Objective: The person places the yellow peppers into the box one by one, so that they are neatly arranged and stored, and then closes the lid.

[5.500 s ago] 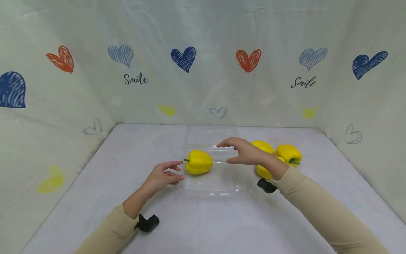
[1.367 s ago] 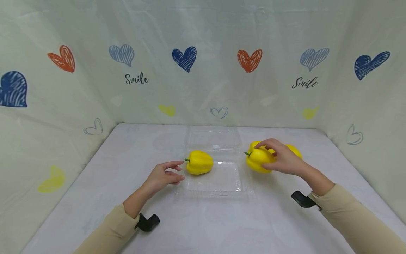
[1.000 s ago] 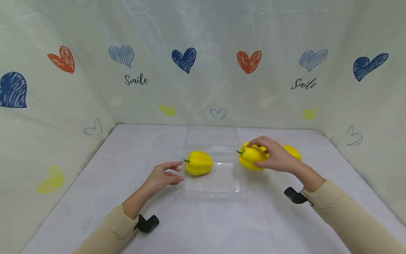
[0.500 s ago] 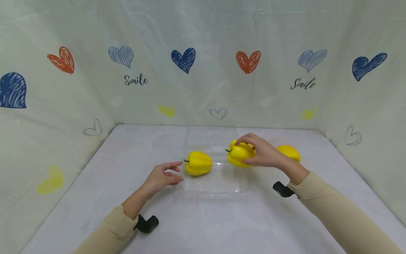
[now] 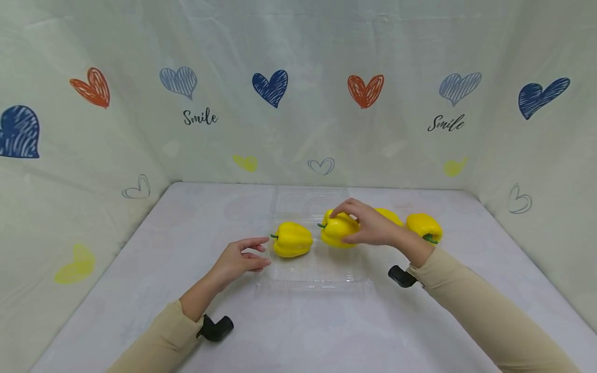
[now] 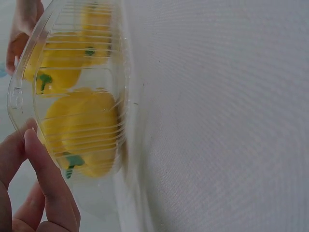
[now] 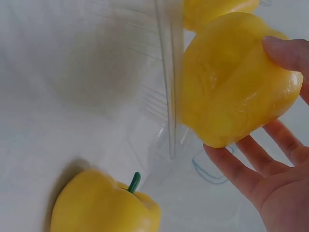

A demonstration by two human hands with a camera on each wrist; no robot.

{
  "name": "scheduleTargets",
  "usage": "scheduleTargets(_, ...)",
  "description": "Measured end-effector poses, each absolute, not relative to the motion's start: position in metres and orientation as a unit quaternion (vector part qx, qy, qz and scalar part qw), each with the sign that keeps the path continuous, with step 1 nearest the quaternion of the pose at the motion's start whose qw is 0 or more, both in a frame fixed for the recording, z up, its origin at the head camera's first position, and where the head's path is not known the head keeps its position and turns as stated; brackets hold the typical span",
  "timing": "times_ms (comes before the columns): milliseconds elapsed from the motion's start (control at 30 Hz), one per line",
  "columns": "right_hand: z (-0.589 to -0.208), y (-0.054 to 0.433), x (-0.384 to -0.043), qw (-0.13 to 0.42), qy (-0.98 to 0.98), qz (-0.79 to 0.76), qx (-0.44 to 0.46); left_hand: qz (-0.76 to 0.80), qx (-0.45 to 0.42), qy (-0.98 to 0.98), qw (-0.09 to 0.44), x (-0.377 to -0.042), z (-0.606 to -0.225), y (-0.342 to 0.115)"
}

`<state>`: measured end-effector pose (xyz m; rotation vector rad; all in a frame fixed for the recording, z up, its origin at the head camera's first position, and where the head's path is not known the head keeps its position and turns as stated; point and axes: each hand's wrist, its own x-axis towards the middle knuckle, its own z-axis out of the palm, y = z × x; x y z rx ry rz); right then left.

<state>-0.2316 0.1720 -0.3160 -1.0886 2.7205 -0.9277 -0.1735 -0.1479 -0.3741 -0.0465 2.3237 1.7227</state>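
Observation:
My right hand [image 5: 368,225] grips a yellow bell pepper [image 5: 339,231], fingers on its far side and thumb on its near side, over the right half of a clear plastic clamshell box [image 5: 322,284]. Its green stem points left. Another yellow bell pepper [image 5: 292,240] lies in the box's left half, also stem to the left. At the box's left edge, my left hand [image 5: 235,261] rests its fingertips, thumb and forefinger apart. The left wrist view shows those fingers [image 6: 46,174] right at the clear rim [image 6: 17,92]. In the right wrist view the held pepper [image 7: 236,82] is close beside the plastic wall.
The box's hinged lid [image 5: 310,199] lies open toward the back. Right of the box are two more yellow peppers, one [image 5: 391,215] partly hidden behind my right hand and one [image 5: 423,227] farther right. A printed cloth [image 5: 317,129] hangs behind the table [image 5: 210,207].
My right hand, empty over the box earlier, took a pepper from the right-hand group and has carried it left over the box. The left hand has stayed at the left edge.

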Motion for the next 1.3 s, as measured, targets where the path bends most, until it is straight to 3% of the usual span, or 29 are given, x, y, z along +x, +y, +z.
scheduleTargets(867, -0.338, 0.155, -0.243, 0.081, 0.897, -0.236, -0.366, 0.592, -0.023, 0.796, 0.124, -0.175, -0.378, -0.148)
scheduleTargets(1300, -0.332, 0.170, -0.245, 0.069, 0.889, -0.287, -0.349, 0.589, -0.027, 0.799, 0.123, -0.175, -0.379, -0.147)
